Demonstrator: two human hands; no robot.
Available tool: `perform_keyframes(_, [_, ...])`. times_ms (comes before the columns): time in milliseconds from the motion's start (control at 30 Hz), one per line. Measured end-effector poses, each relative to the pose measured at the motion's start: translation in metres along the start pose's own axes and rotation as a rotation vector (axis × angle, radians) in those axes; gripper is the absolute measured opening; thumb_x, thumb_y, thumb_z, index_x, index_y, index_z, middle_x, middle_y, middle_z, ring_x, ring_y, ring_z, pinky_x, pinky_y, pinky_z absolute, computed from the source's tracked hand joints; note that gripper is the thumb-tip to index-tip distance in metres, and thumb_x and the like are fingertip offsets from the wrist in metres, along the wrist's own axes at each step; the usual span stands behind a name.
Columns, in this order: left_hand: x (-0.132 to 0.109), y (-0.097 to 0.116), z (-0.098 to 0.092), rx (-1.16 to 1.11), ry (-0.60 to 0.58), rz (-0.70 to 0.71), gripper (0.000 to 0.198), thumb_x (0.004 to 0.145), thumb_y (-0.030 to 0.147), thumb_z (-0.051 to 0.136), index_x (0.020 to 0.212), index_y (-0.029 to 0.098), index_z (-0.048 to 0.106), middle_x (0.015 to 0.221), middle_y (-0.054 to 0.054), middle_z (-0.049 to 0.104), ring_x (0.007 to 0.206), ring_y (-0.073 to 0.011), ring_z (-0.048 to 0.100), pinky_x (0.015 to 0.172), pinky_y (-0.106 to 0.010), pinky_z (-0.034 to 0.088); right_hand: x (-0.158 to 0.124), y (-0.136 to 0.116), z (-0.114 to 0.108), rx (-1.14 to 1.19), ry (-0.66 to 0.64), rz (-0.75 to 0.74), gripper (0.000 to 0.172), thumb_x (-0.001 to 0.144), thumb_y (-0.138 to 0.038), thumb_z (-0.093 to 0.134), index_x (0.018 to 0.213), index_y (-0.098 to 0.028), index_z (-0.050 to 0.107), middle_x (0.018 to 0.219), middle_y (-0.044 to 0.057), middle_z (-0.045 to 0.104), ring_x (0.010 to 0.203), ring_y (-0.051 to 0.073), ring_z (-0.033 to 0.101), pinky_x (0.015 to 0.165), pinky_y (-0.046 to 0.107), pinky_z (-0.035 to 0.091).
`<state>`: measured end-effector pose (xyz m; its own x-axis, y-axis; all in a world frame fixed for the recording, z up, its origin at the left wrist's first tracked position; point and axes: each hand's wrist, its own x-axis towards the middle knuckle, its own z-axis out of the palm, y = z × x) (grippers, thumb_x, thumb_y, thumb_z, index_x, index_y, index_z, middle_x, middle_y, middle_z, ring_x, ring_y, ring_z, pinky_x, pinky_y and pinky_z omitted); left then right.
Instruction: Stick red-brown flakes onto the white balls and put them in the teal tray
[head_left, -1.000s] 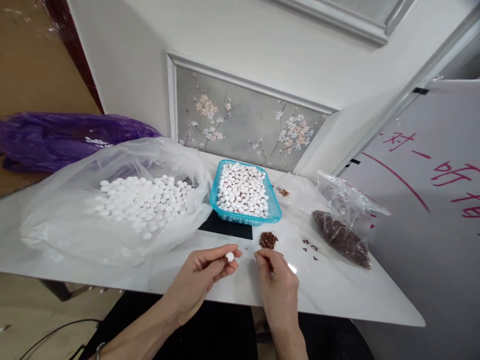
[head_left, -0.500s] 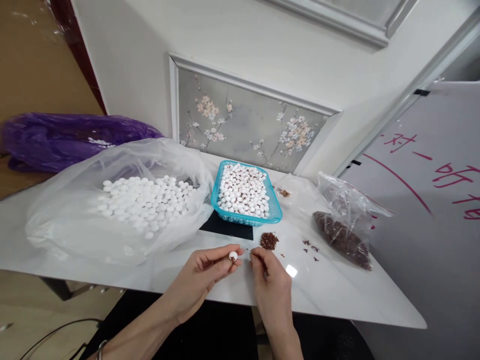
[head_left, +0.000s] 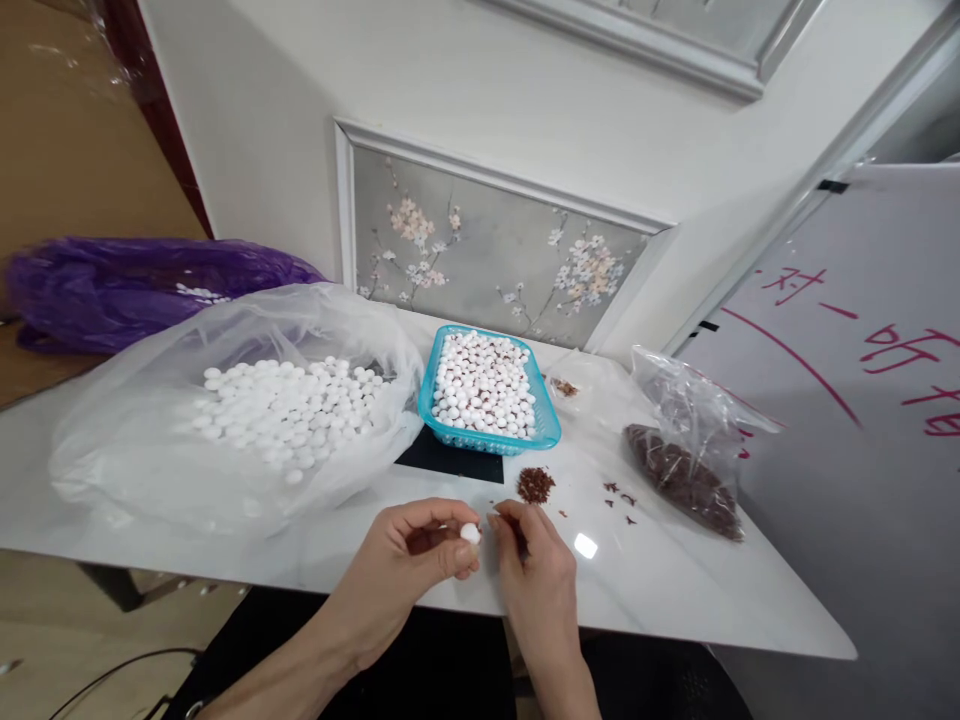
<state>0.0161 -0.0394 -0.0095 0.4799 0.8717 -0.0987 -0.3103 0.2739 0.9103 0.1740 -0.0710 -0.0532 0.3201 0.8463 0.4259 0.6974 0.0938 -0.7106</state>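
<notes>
Between its thumb and fingers, my left hand pinches a small white ball with a bit of brown at its right side. Just to the right, my right hand is closed, thumb against forefinger; anything between those tips is too small to make out. A small heap of reddish-brown bits lies on the white table beyond my right hand. Behind it stands a blue basket full of white balls with brown bits. A large translucent bag at the left holds many plain white balls.
Several dark brown pieces lie right of the heap. A clear bag of brown material rests near the whiteboard. A purple bag is at the far left, and a flat black object lies under the basket's front.
The ball in my left hand has turned, its brown part now facing right, and has moved slightly down. My right hand has shifted a little left. The camera view has moved slightly.
</notes>
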Motion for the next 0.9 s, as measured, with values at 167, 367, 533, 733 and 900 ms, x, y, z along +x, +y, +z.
perform_keyframes(167, [0.01, 0.008, 0.007, 0.09, 0.052, 0.04, 0.012, 0.071, 0.023, 0.076, 0.081, 0.018, 0.073, 0.066, 0.002, 0.064, 0.063, -0.0107, 0.054, 0.064, -0.021, 0.046, 0.0, -0.001, 0.001, -0.001, -0.005, -0.009, 0.015, 0.09, -0.023, 0.047, 0.088, -0.02, 0.062, 0.081, 0.003, 0.065, 0.075, 0.017, 0.062, 0.07, 0.026, 0.048])
perform_keyframes(367, [0.054, 0.044, 0.026, 0.434, 0.16, 0.385, 0.05, 0.077, 0.022, 0.066, 0.126, 0.014, 0.057, 0.13, -0.014, 0.06, 0.117, -0.0258, 0.056, 0.095, -0.035, 0.047, -0.005, 0.013, 0.002, -0.044, 0.054, -0.067, 0.022, 0.089, -0.032, 0.047, 0.084, -0.021, 0.065, 0.085, 0.004, 0.069, 0.075, 0.018, 0.066, 0.071, 0.027, 0.05])
perform_keyframes(533, [0.036, 0.094, -0.003, 1.03, 0.163, 0.535, 0.041, 0.084, 0.024, 0.056, 0.125, 0.023, 0.06, 0.134, -0.006, 0.058, 0.125, -0.024, 0.05, 0.107, -0.037, 0.035, -0.011, 0.02, 0.006, -0.051, 0.091, -0.012, 0.028, 0.09, -0.042, 0.045, 0.091, -0.022, 0.065, 0.093, 0.004, 0.069, 0.081, 0.019, 0.066, 0.076, 0.029, 0.049])
perform_keyframes(733, [0.0, 0.134, -0.086, 1.483, 0.324, 0.275, 0.033, 0.086, 0.028, 0.048, 0.109, 0.019, 0.07, 0.115, -0.009, 0.071, 0.107, -0.0296, 0.062, 0.091, -0.04, 0.045, -0.014, 0.011, 0.006, -0.026, 0.067, -0.028, 0.03, 0.091, -0.043, 0.043, 0.089, -0.022, 0.064, 0.092, 0.005, 0.067, 0.081, 0.019, 0.065, 0.078, 0.029, 0.049])
perform_keyframes(900, [0.014, 0.12, -0.113, 1.579, 0.181, 0.262, 0.036, 0.082, 0.016, 0.045, 0.109, 0.02, 0.068, 0.116, -0.008, 0.069, 0.108, -0.0264, 0.06, 0.092, -0.038, 0.043, -0.013, 0.013, 0.007, -0.074, 0.063, -0.084, 0.028, 0.093, -0.04, 0.042, 0.093, -0.022, 0.063, 0.091, 0.004, 0.067, 0.078, 0.017, 0.066, 0.074, 0.026, 0.05])
